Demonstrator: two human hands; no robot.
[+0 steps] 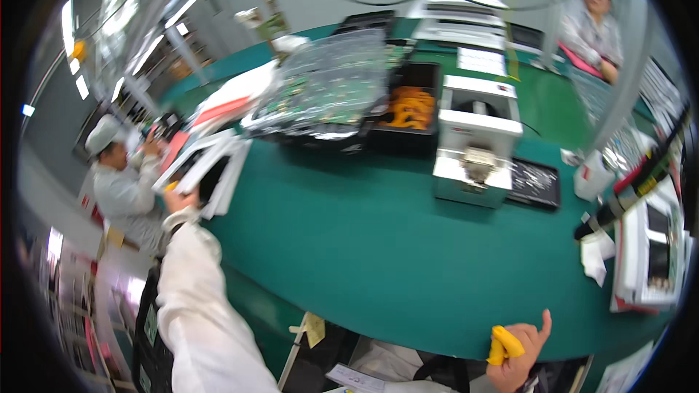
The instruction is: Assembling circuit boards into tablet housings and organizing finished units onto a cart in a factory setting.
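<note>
My left arm, in a white sleeve, reaches to the left side of the green table. There my left hand [182, 199] is closed on the near edge of a white frame [191, 177] with a dark opening. A second white frame part [231, 175] overlaps it, and blur hides where they meet. My right hand [518, 353] is at the table's front edge, with one finger stretched out and yellow covers on other fingers. Nothing shows in it.
Bagged green circuit boards [320, 87] lie at the back, beside a black bin [429, 116] of orange parts. A white machine [477, 149] stands right of it, next to a black tray [537, 182] of small metal pieces. White panels [648, 247] stand far right. Two other people sit nearby.
</note>
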